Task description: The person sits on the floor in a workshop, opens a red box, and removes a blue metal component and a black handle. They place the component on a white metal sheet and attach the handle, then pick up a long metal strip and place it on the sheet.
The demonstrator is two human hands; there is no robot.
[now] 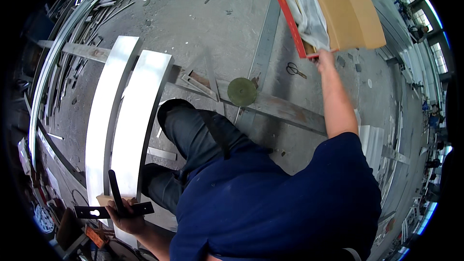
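My left hand (126,216) is closed around a black metal bracket (90,212), a flat strip with a slotted hole and an arm standing up from it. I cannot tell whether it is one piece or two. The bracket is over two long silvery metal profiles (145,87) lying side by side, with a small brown block (103,200) by the hand. At the far right my right hand (325,61) grips the near corner of a red-sided cardboard box (294,21). The box's brown lid hangs open, and whitish plastic wrapping (309,12) fills it.
A grey beam (290,111) runs crosswise under the profiles, carrying a round green disc (242,91) and thin metal offcuts (200,85). Scissors (296,70) lie on the floor below the box. Long metal strips (65,33) are heaped at the left; white profiles (371,145) stand at the right.
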